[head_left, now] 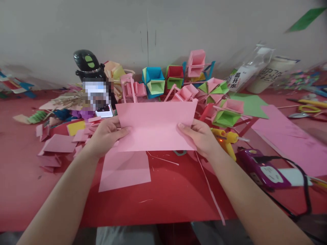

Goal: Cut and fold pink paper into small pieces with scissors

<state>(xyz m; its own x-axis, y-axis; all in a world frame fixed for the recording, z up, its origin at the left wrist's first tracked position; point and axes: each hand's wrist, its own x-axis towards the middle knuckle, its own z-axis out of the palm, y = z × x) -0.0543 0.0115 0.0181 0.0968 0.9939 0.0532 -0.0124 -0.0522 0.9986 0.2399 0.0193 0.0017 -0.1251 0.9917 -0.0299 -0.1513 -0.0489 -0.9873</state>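
Between my two hands a rectangular sheet of pink paper [156,129] is held up above the table. My left hand [108,132] pinches its left edge, thumb on the near face and fingers behind. At the right edge my right hand [200,134] grips it the same way. Below, another piece of pink paper [125,172] lies flat on the red table [173,200]. A long thin pink paper strip [211,190] runs toward the table's front edge, and a few thin offcuts lie near it.
Folded paper models [153,80] stand along the wall. A black bottle [88,64] and a phone [103,110] are at left, beside pink paper pieces [60,143]. On the right are a yellow glue gun [228,139], a purple device [268,172] with a black cord, and scissors [306,110].
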